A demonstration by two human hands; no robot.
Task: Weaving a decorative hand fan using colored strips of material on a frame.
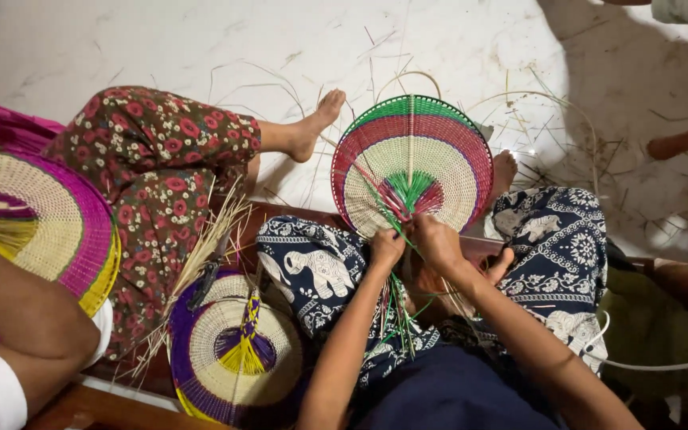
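Note:
A round woven fan [412,163] with green, red and cream bands stands upright between my knees. My left hand [386,245] pinches its base where green and red strips gather. My right hand [435,241] grips the same base from the right side. Loose green and cream strips [396,306] hang down below both hands over my lap. My legs wear dark blue cloth with white elephant prints [320,271].
A finished purple and yellow fan [236,350] lies at my left. A person in red floral trousers [153,167] sits at left beside a pink-rimmed fan [41,223]. Loose straw [201,255] and strips litter the white floor. Another person's foot [682,143] shows at right.

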